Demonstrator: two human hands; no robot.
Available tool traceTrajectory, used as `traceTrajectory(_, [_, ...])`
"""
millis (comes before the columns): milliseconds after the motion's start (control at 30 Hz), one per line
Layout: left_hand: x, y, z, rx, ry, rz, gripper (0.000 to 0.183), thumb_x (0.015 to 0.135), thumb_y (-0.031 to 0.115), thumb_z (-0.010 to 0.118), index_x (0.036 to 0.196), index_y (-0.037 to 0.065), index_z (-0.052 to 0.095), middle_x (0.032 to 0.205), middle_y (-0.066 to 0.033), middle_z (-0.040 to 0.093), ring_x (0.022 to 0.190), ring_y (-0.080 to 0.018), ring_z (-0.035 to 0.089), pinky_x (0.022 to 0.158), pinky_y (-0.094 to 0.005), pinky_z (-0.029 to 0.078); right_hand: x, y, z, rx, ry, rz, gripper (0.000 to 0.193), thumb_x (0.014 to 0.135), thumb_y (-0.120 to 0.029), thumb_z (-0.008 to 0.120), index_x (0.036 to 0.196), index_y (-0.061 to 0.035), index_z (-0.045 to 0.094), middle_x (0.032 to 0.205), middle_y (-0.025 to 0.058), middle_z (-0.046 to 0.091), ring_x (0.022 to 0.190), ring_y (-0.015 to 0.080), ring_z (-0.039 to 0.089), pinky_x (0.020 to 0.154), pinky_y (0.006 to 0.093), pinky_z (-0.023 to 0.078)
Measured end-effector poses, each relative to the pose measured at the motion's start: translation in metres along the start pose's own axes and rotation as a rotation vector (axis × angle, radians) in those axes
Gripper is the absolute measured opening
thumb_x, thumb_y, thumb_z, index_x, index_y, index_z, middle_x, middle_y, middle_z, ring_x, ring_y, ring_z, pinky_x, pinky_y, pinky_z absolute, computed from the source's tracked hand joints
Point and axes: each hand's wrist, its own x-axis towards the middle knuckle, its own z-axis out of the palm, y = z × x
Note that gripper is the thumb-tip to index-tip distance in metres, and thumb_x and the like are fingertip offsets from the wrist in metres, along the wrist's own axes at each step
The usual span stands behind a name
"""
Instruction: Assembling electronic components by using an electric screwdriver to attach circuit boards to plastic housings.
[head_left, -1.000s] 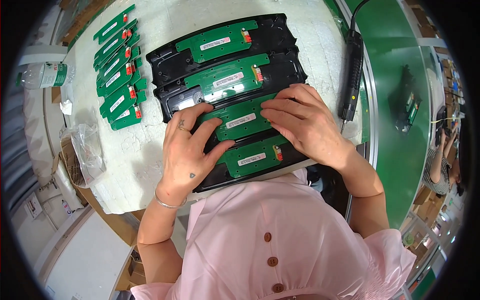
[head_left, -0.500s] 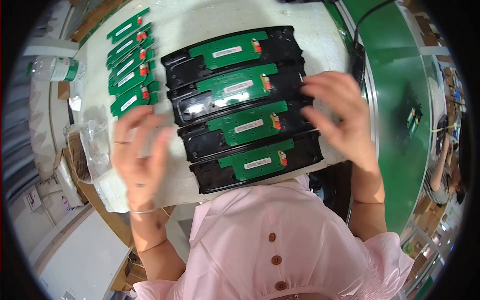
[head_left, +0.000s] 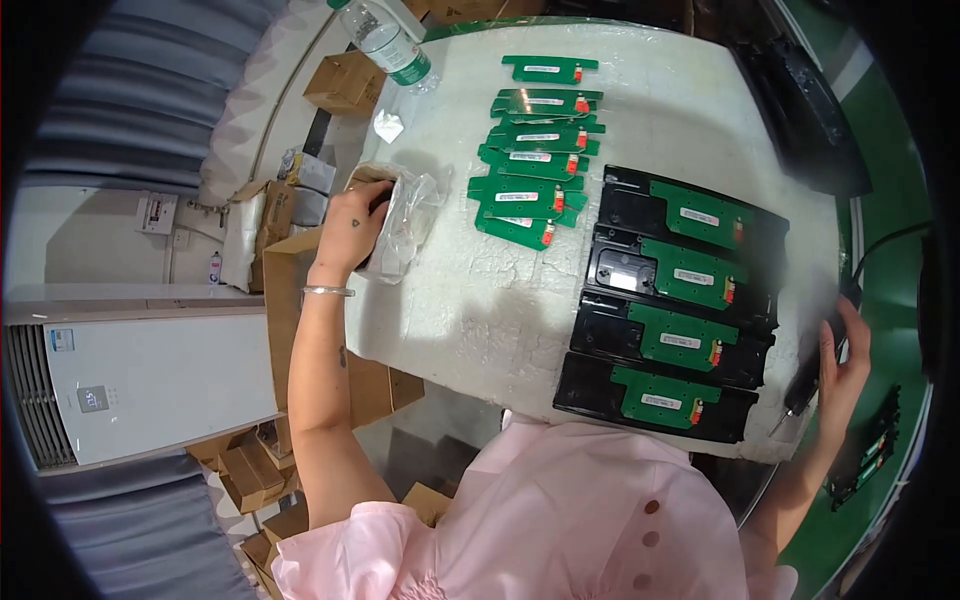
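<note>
My left hand (head_left: 352, 228) reaches into a small open box at the left edge of the white foam-topped table (head_left: 480, 330); its fingertips are hidden inside. A clear plastic bag (head_left: 412, 222) hangs over the box's side. At the far right, my right hand (head_left: 848, 365) grips a black electric screwdriver (head_left: 806, 372), its metal bit pointing down beside the table's right edge. Between my hands lie several black plastic panels (head_left: 574, 385) in a stacked row, each bearing a green circuit board (head_left: 682, 342) with a white label and a red-and-yellow connector.
Several loose green boards (head_left: 525, 197) lie in an overlapping column on the table's far middle. A plastic bottle (head_left: 385, 45) and a crumpled white scrap (head_left: 388, 125) are at the far left. Cardboard boxes (head_left: 250, 470) stand below left. A dark cable (head_left: 895, 235) runs at right.
The view has swung left. My left hand has moved from near the loose boards into the box. My right hand has left the panels and taken hold of the electric screwdriver.
</note>
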Motion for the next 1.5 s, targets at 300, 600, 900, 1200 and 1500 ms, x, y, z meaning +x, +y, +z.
traceTrajectory(300, [0.007, -0.011, -0.001, -0.485, -0.008, -0.51, 0.017, 0.076, 0.0, 0.063, 0.092, -0.004, 0.064, 0.071, -0.0072, 0.064, 0.059, -0.0102, 0.06, 0.055, -0.0204, 0.049, 0.01, 0.015, -0.004, -0.305, 0.03, 0.295, 0.059, 0.079, -0.018, 0.061, 0.13, -0.0066, 0.035, 0.116, 0.0182, 0.051, 0.11, 0.0322, 0.047, 0.09, 0.0359, 0.038])
traceTrajectory(600, [0.003, -0.035, 0.008, -1.539, -0.046, -0.752, 0.027, 0.087, 0.001, 0.048, 0.113, -0.005, 0.05, 0.092, -0.0094, 0.059, 0.074, -0.0104, 0.055, 0.063, -0.017, 0.048, 0.004, 0.083, 0.008, 0.038, -0.029, 0.368, 0.062, 0.071, -0.024, 0.065, 0.12, 0.0061, 0.042, 0.087, 0.0154, 0.059, 0.079, 0.0264, 0.058, 0.075, 0.032, 0.046])
traceTrajectory(900, [0.001, -0.024, 0.011, -2.677, 0.231, -0.831, 0.022, 0.087, -0.005, 0.037, 0.107, -0.008, 0.044, 0.084, -0.0101, 0.045, 0.067, -0.0142, 0.044, 0.054, -0.02, 0.038, -0.008, 0.065, -0.027, 1.22, 0.283, 0.527, 0.045, 0.072, -0.003, 0.053, 0.115, 0.0026, 0.042, 0.094, 0.0079, 0.048, 0.066, 0.0139, 0.048, 0.058, 0.0242, 0.042])
traceTrajectory(1200, [0.002, 0.117, 0.031, -2.907, -0.032, -0.604, 0.027, 0.083, -0.01, 0.038, 0.108, -0.004, 0.045, 0.086, -0.0093, 0.049, 0.065, -0.0113, 0.043, 0.049, -0.0171, 0.036, 0.01, -0.019, -0.016, 0.893, 0.451, 0.119, 0.047, 0.072, 0.0, 0.054, 0.117, 0.0005, 0.04, 0.091, 0.009, 0.052, 0.073, 0.0131, 0.049, 0.067, 0.0248, 0.041])
traceTrajectory(1500, [-0.014, 0.215, 0.094, -2.206, -0.737, -0.707, 0.013, 0.087, 0.017, 0.054, 0.091, 0.004, 0.058, 0.083, -0.0034, 0.059, 0.072, -0.0068, 0.055, 0.064, -0.0159, 0.048, -0.003, -0.037, -0.004, 0.848, 0.289, 0.185, 0.034, 0.07, 0.006, 0.056, 0.101, -0.0004, 0.044, 0.066, 0.0043, 0.051, 0.056, 0.0108, 0.049, 0.057, 0.0235, 0.041])
